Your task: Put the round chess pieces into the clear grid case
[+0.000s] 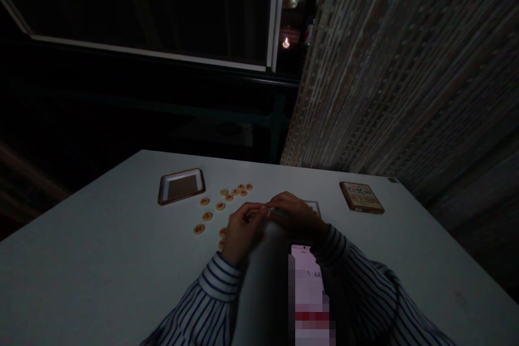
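Observation:
Both my hands meet above the white table, with a round Chinese chess piece (265, 210) at their fingertips. My left hand (244, 228) is closed, pinching the piece between thumb and fingers. From the other side my right hand (294, 213) reaches over with bent fingers that also close on the piece; its underside is hidden. Several loose Chinese chess pieces (207, 216) with red characters lie to the left of my left hand. Partly behind my right hand is a light-rimmed box (314, 205), its contents mostly covered.
An open tray-like lid (181, 186) lies at the far left of the white table (101, 259). A closed box with a printed top (360, 197) is at the right. A lit phone (306, 286) lies below my hands. A string curtain (389, 65) hangs behind on the right.

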Demonstrator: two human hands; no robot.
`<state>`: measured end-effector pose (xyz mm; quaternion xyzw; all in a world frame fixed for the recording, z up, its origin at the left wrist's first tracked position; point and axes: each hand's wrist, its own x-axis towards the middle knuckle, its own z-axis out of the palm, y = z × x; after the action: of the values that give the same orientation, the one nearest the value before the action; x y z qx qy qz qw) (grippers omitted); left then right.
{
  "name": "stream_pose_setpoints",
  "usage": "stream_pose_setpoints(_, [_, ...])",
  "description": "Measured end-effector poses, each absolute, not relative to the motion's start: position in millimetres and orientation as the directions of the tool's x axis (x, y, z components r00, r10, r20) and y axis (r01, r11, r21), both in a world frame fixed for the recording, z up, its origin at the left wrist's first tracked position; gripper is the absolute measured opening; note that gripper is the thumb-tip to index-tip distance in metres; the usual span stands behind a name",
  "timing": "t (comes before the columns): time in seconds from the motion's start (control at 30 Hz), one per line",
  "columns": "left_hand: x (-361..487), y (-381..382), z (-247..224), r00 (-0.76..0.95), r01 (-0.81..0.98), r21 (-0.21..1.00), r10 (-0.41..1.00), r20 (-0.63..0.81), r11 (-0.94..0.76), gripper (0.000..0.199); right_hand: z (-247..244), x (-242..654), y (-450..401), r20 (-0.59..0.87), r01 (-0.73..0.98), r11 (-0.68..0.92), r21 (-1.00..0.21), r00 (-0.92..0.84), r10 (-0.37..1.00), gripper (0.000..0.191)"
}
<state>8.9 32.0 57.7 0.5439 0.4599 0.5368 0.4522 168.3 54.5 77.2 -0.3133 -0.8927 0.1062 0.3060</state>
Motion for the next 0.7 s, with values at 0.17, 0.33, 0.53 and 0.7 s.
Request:
stream_pose_setpoints(0.17, [19, 33, 57, 0.035, 0.004, 0.983, 0.982, 0.184, -0.185, 0.022, 70, 180, 54, 0.562, 0.451, 0.789, -0.417, -0.554, 0.614, 0.025])
stream_pose_setpoints(0.33, [27, 33, 56, 0.047, -0.003, 0.986, 0.985, 0.169, -0.169, 0.022, 64, 189, 53, 0.574, 0.449, 0.775, -0.445, -0.521, 0.631, 0.025])
stream_pose_setpoints(0.53, [35, 33, 58, 0.052, 0.011, 0.993, 0.992, 0.119, -0.120, 0.025, 61, 198, 53, 0.551, 0.487, 0.745, -0.457, -0.502, 0.666, 0.025])
stream_pose_setpoints(0.7, [42, 37, 56, 0.053, 0.059, 0.988, 0.989, 0.139, -0.142, 0.027, 65, 207, 55, 0.540, 0.510, 0.728, -0.457, -0.492, 0.683, 0.024])
